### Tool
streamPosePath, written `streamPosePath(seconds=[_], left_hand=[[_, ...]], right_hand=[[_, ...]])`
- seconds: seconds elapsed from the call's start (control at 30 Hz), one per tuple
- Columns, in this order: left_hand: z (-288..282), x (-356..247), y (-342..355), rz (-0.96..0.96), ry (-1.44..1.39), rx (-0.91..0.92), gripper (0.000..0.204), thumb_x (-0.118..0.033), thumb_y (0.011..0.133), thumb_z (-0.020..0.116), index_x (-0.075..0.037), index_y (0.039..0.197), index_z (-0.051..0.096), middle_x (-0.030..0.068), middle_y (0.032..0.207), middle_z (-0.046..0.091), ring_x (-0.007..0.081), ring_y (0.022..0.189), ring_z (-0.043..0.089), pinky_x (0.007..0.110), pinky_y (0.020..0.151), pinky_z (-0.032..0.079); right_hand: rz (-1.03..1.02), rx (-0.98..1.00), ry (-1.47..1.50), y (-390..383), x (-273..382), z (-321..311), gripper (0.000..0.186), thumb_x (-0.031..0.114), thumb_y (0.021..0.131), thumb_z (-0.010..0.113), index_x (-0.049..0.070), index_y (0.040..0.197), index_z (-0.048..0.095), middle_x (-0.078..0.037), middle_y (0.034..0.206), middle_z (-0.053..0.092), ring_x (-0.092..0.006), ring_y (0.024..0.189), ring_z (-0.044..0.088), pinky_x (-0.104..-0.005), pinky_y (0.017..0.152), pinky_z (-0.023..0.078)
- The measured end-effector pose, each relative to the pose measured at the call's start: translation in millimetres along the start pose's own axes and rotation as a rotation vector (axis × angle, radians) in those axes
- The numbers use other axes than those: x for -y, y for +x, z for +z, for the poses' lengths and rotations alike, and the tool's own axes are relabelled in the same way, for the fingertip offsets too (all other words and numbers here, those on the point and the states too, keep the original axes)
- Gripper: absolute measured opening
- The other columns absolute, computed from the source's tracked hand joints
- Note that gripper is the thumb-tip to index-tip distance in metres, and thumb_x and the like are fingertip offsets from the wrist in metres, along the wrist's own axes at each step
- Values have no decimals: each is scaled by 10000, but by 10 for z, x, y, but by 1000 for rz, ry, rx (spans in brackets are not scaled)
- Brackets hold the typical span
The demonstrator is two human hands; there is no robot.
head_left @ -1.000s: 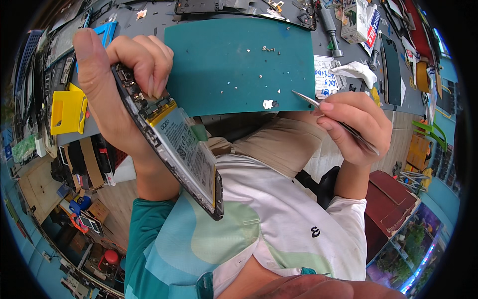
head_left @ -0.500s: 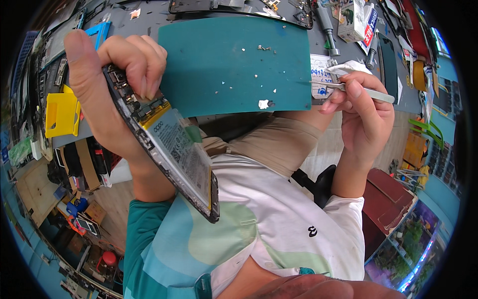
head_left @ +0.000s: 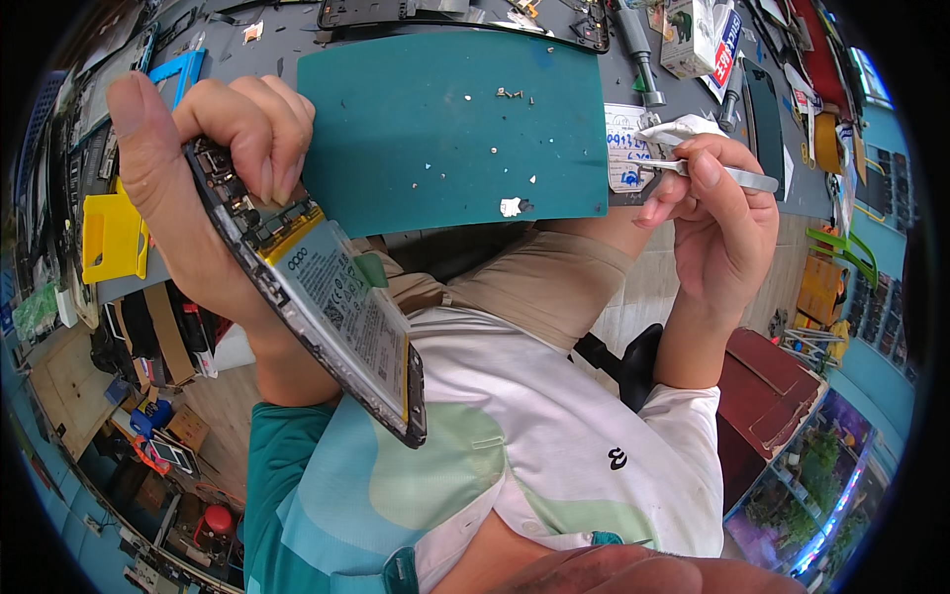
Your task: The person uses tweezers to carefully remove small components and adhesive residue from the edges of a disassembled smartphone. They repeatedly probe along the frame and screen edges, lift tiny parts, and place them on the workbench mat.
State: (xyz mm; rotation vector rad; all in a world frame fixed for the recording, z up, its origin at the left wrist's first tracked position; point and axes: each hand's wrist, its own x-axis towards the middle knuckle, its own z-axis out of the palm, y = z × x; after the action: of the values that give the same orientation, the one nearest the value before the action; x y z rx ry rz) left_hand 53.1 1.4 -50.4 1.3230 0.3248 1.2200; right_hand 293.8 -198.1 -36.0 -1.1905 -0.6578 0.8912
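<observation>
My left hand point(head_left: 188, 213) grips an opened phone point(head_left: 341, 322) by its upper end, tilted over my lap, its board and grey battery exposed and a green tab at the battery's side. In my right hand point(head_left: 722, 218) are silver tweezers point(head_left: 747, 180), held level, their tips pointing left over a white label card point(head_left: 625, 129) beside the green mat point(head_left: 416, 119). A crumpled white tissue point(head_left: 688, 127) lies just above that hand. On the mat are several tiny screws point(head_left: 510, 94) and a small white scrap point(head_left: 511, 207).
A yellow plastic piece point(head_left: 114, 238) and a blue frame point(head_left: 173, 77) sit at the left of the grey desk point(head_left: 252, 54). A black phone frame point(head_left: 465, 30), metal tools point(head_left: 641, 54), a box point(head_left: 686, 40) and a dark panel point(head_left: 764, 134) line the back and right. Below are my lap and the floor.
My right hand has turned and risen, bringing the tweezers level over the card. The whole view has shifted a little, with the mat and the phone appearing farther left.
</observation>
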Motion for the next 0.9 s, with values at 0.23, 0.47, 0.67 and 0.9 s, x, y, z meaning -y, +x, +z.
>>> streamPosePath(seconds=[0.23, 0.47, 0.67, 0.9], left_hand=[[-20, 21, -8, 25, -22, 29, 649, -419, 1180, 254, -62, 666, 427, 64, 584, 438, 137, 558, 377, 294, 592, 314], [-95, 63, -25, 52, -44, 55, 587, -375, 1178, 291, -11, 779, 523, 55, 625, 445, 141, 580, 412, 297, 588, 330], [-2, 26, -42, 0, -27, 43, 617, -449, 1175, 222, -113, 682, 381, 23, 616, 404, 147, 612, 331, 324, 662, 303], [10, 3, -38, 2, 0, 12, 614, -442, 1177, 216, -114, 682, 374, 23, 613, 401, 147, 609, 328, 323, 656, 302]], right_hand=[[-19, 20, -17, 10, -18, -16, 234, 61, 1030, 637, -132, 1155, 681, -187, 860, 750, -291, 700, 760, -342, 650, 625], [-33, 36, -7, 21, -50, -40, 236, 65, 1027, 643, -127, 1156, 684, -184, 863, 751, -292, 690, 755, -353, 652, 620], [-41, 45, -20, 18, -54, -59, 235, 61, 1032, 634, -129, 1161, 682, -188, 873, 753, -295, 701, 757, -357, 664, 622], [-40, 65, -32, 28, -53, -87, 245, 64, 1043, 615, -135, 1173, 675, -199, 883, 753, -295, 711, 759, -358, 674, 624]])
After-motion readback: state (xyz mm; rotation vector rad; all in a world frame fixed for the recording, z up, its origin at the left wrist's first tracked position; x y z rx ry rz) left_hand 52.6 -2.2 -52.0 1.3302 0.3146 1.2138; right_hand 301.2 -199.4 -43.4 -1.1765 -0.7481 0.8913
